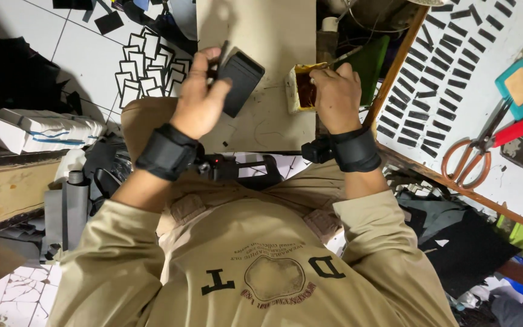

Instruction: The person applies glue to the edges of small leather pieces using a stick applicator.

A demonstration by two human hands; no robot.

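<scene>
The left hand (198, 97) pinched a stack of black pieces (239, 82) above the counter (273, 130). The right hand (333, 94) gripped the glue tin (301, 89); holding it level would be wise

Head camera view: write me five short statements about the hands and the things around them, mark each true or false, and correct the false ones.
1. The left hand holds a black folded piece. True.
2. The right hand rests at a small yellow-rimmed tin. True.
3. The scissors lie in the person's lap. False: they lie on the white board at the right, apart from both hands.
4. The black strips on the white board are heaped in one pile. False: they lie spread in rows.
5. Both wrists wear black bands. True.
</scene>
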